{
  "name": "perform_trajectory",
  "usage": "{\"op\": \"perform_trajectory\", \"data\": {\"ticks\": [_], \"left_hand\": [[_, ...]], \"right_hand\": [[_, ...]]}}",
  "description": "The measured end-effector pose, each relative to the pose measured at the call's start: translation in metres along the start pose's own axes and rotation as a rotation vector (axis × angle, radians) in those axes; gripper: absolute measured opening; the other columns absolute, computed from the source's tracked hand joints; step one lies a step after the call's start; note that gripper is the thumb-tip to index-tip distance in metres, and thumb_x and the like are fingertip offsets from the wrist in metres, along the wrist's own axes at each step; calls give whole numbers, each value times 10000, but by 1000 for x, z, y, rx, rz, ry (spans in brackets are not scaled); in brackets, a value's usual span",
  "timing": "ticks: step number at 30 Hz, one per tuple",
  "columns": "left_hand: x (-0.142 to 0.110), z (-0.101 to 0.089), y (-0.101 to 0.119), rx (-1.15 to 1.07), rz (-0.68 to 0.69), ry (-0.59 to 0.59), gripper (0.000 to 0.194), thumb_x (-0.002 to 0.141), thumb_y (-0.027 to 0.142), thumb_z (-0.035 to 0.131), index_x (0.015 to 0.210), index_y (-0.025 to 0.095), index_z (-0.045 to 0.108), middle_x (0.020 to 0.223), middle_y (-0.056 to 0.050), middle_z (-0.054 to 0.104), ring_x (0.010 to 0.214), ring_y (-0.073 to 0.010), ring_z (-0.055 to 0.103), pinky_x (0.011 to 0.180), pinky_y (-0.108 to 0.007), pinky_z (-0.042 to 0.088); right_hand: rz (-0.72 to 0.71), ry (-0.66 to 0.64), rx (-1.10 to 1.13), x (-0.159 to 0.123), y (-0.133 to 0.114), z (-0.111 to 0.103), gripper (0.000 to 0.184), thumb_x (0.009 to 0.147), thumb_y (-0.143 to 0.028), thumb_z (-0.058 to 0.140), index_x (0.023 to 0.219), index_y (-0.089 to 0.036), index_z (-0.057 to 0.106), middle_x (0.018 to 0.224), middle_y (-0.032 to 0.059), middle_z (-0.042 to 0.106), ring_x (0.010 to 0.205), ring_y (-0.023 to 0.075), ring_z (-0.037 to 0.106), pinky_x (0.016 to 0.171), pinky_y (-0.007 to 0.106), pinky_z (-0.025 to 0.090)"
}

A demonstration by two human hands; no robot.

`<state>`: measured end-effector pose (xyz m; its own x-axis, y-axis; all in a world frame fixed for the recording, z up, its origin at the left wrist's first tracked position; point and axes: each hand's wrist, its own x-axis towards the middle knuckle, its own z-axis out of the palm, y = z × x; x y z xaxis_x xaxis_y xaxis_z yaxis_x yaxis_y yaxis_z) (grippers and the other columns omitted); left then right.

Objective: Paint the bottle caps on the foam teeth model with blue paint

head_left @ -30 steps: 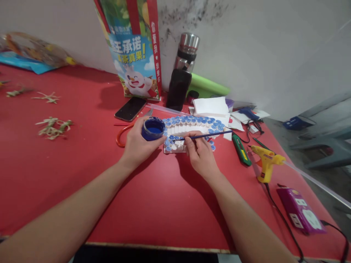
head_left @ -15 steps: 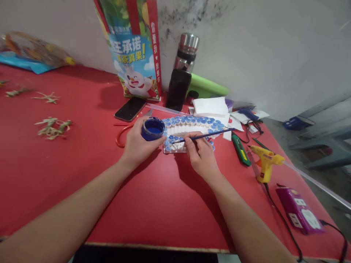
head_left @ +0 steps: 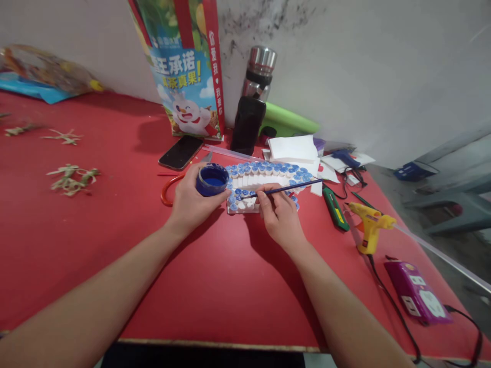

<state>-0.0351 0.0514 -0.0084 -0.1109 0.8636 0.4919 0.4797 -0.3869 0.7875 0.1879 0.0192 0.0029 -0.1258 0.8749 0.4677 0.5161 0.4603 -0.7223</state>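
My left hand is wrapped round a small jar of blue paint, tipped a little toward me. Between the fingertips of my right hand is a thin dark-blue paintbrush, its tip at the left front of a white craft model. Round rosette-like pieces line the model's edges, many of them blue on top, while some along the front are white. My right hand covers part of the model's front. Orange-handled scissors lie partly hidden behind my left hand.
A phone lies behind the jar, near a printed bag. A steel flask and a black upright phone-like object stand at the back. To the right are white sheets, a green cutter, a yellow glue gun and a purple power strip.
The whole view has shifted slightly. Both hands keep their hold on the jar and brush, and the brush tip stays by the model's left front pieces.
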Motion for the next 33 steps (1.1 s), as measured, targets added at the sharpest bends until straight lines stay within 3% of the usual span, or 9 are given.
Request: {"op": "perform_trajectory", "data": {"ticks": [22, 33], "left_hand": [[1, 1, -2, 18, 39, 20, 520, 712, 322, 940, 1156, 212, 692, 1186, -60, 778, 1107, -271, 749, 1025, -406, 606], [1, -1, 2, 27, -11, 2, 525, 715, 344, 930, 1155, 220, 671, 1193, -72, 771, 1116, -289, 744, 1036, -441, 600]], "right_hand": [[2, -6, 14, 1, -1, 3, 179, 1091, -339, 504, 985, -238, 607, 823, 14, 643, 780, 199, 660, 777, 356, 529], [24, 23, 12, 1, -1, 2, 183, 1100, -344, 507, 993, -232, 604, 876, 31, 674, 794, 195, 666, 791, 360, 539]]}}
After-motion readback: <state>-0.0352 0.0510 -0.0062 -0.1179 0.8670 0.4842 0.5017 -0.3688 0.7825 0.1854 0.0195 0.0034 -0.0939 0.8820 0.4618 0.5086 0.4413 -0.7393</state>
